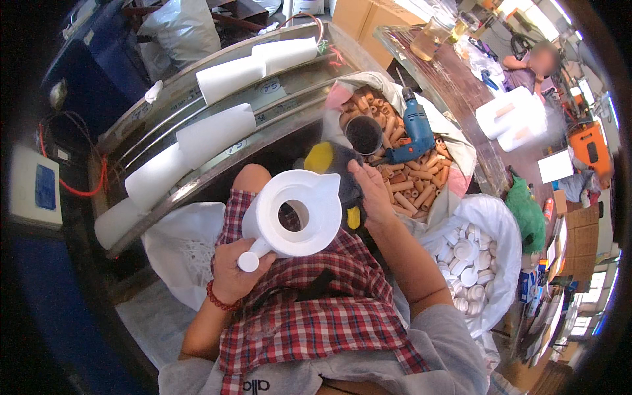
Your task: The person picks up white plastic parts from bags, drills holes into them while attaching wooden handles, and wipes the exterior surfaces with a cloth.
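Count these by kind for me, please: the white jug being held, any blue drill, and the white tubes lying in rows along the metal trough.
White jug, held by the left hand: 1
Blue drill: 1
White tubes along the metal trough: 5
Total: 7

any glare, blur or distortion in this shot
Head view: the white rounded objects on the brown tabletop are washed out; the co-worker's head is blurred; the long grey metal trough looks bowed; corners go black; the white spouted plastic jug looks fairly sharp.
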A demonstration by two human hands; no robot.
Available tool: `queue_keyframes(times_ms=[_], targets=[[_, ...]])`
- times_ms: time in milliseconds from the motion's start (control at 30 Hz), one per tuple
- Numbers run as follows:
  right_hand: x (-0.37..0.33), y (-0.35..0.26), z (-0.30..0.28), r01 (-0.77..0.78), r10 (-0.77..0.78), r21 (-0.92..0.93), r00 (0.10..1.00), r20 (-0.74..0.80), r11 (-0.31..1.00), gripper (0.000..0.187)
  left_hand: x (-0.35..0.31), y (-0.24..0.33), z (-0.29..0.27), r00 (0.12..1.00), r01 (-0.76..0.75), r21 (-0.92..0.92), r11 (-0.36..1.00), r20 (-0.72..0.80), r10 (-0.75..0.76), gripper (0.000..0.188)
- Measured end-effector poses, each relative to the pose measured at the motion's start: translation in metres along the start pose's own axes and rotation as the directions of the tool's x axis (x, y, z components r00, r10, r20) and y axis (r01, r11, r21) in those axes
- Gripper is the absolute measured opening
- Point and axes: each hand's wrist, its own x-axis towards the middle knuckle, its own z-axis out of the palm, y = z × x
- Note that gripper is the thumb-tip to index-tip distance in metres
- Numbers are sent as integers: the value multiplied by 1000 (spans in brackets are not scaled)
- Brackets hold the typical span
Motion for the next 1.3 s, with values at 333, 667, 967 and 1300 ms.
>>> queue_keyframes(times_ms=[333, 667, 967, 1300], targets=[[-11, -44, -1, 4, -135, 408, 947, 293, 913, 51, 6, 14, 5, 995, 38, 27, 999, 93, -40, 18], [-49, -40, 70, 798, -62, -569, 569, 820, -201, 45, 9, 5, 27, 974, 209, -335, 919, 159, -163, 36], [-24, -36, 83, 624, -295, -744, 683, 668, -237, 33, 30, 22, 34, 997, 73, -6, 997, 28, -73, 29], [-22, -65, 43, 371, -404, -660, 908, 111, 653, 27, 24, 28, 23, 990, 141, -86, 986, 12, -141, 24]])
